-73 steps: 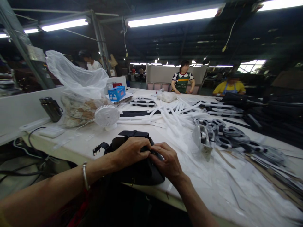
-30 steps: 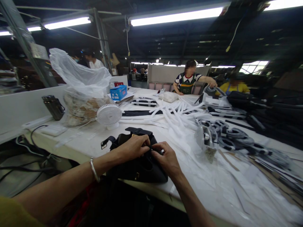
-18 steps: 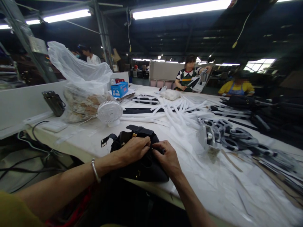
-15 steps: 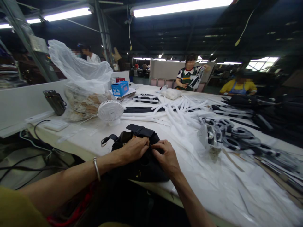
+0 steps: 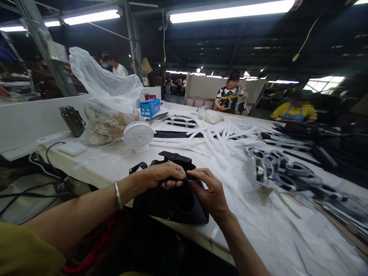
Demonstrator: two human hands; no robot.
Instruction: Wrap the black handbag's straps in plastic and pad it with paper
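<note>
A black bag (image 5: 184, 212) with gold-coloured hardware sits at the table's near edge, its mouth partly open toward me. My left hand (image 5: 169, 174) is closed in a pinch on the bag's upper edge. Close beside it, my right hand (image 5: 208, 188) grips the same edge between thumb and fingers. The exact bit of material between the fingertips is too dark to make out. Behind my hands a flat black flap (image 5: 176, 157) stands up, and a strap (image 5: 138, 167) loops out at the left.
A white fan (image 5: 138, 135) stands beyond the bag, near a clear plastic sack (image 5: 106, 119), a dark flask (image 5: 72, 120) and a blue box (image 5: 150, 107). White strips (image 5: 214, 140) and wrapped coils (image 5: 297, 170) cover the right. Co-workers are across the table.
The view has shifted slightly left. My left fingers have curled into a tighter pinch, and the bag's opening shows wider below my hands. The co-worker opposite has lowered the piece they hold.
</note>
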